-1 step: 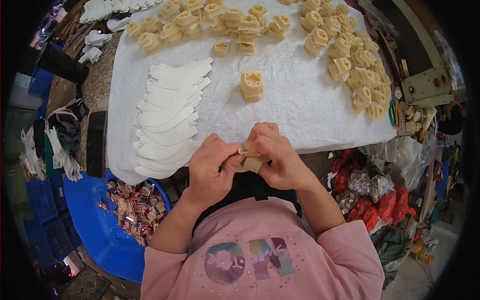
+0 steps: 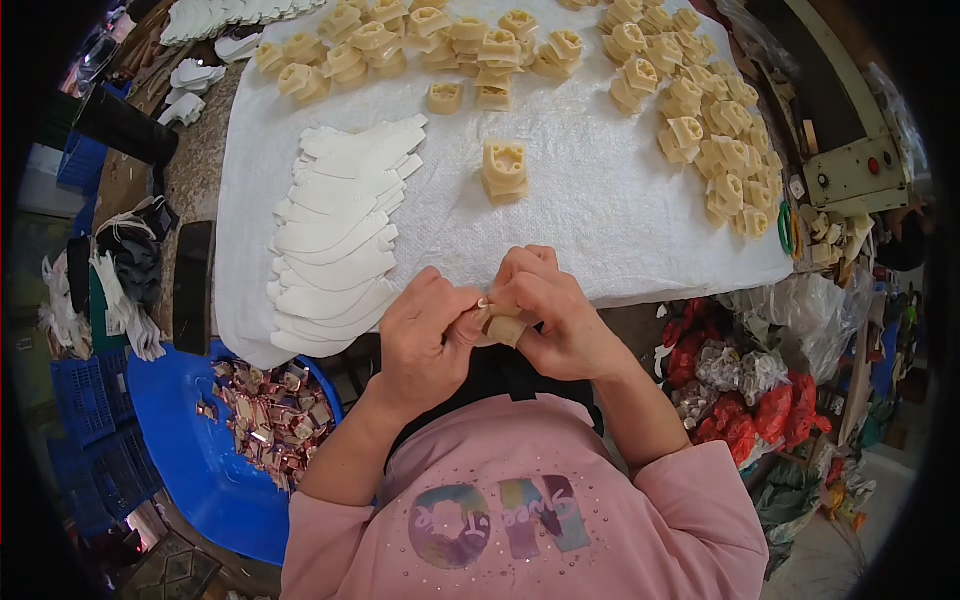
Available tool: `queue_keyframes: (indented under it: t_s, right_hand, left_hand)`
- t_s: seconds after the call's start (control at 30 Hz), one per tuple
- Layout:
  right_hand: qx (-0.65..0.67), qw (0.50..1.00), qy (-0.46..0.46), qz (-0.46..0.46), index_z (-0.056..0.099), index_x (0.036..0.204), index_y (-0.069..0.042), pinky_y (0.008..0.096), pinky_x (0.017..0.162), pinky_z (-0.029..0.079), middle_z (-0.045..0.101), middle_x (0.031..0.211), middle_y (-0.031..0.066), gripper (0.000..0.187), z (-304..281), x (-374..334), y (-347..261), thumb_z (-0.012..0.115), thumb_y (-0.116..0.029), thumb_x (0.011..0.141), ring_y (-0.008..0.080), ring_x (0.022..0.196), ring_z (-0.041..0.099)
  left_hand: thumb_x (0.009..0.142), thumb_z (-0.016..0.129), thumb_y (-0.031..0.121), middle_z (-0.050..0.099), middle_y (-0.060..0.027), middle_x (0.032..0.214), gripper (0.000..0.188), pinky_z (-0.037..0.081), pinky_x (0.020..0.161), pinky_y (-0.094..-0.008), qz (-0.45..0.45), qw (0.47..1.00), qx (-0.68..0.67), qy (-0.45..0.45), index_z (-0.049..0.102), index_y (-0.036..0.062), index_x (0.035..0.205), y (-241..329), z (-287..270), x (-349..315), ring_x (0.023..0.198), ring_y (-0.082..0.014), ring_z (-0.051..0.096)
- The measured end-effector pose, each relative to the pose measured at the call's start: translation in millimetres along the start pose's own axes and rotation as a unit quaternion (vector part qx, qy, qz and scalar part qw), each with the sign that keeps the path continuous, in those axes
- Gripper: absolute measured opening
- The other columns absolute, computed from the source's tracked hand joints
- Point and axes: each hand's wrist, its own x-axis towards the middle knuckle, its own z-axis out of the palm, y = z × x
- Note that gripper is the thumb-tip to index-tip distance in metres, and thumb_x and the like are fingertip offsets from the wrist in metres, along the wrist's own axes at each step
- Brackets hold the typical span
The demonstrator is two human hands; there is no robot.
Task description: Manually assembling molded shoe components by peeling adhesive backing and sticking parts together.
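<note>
Close in front of me, just past the table's near edge, my left hand (image 2: 432, 330) and my right hand (image 2: 552, 312) meet with thumbs and fingertips pinched together. Between the fingertips shows a small pale piece (image 2: 483, 303), mostly covered, so its kind cannot be made out. A beige band (image 2: 506, 329) sits by the right thumb; whether it is wrapped on the thumb or part of the held piece is unclear. Beyond the hands, a short stack of beige moulded pieces (image 2: 504, 172) stands on the white cloth. Left of it lie overlapping white curved cut pieces (image 2: 335, 235).
Many beige moulded pieces (image 2: 725, 150) crowd the table's right side, others (image 2: 375, 40) its far side. A blue basin (image 2: 185, 450) with shiny pinkish pieces stands lower left. A dark phone-like slab (image 2: 193, 285) lies at the left edge. Red and clear bags (image 2: 770, 410) sit lower right.
</note>
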Motion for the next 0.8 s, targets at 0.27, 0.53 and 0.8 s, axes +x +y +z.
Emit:
queue_keyframes:
  t_s: [0.27,0.53,0.8]
  right_hand:
    - [-0.021,0.999,-0.015,-0.031,0.054,0.083,-0.009,0.036,0.075,0.028,0.047,0.079,0.0053,0.032,3,3,-3,0.056,0.009,0.056,0.023,0.08,0.046]
    - [-0.156,0.982,0.06,-0.085,0.058,0.09,-0.008,0.0401,0.08,0.031,0.058,0.097,0.0051,0.03,4,13,-21,0.068,-0.001,0.063,0.0244,0.086,0.049]
    - [0.154,0.975,0.123,0.1,0.055,0.101,-0.003,0.032,0.078,0.044,0.061,0.1,0.0113,0.021,14,-7,-11,0.063,-0.006,0.082,0.0202,0.086,0.056]
  left_hand:
    - [0.076,0.069,0.006,0.045,-0.0071,0.062,0.012,0.035,0.049,-0.0326,0.03,0.999,0.021,0.01,0.058,0.0027,0.073,3,1,-1,0.056,-0.0233,0.043]
    - [0.058,0.068,-0.012,0.048,-0.004,0.069,0.029,0.039,0.06,-0.0297,0.091,0.986,0.09,0.109,0.065,0.0057,0.08,-5,-17,-5,0.069,-0.0226,0.047]
    - [0.067,0.065,-0.013,0.044,-0.0059,0.08,0.027,0.04,0.065,-0.0289,0.072,0.983,-0.028,0.168,0.063,0.0072,0.084,4,-17,-4,0.073,-0.0201,0.044]
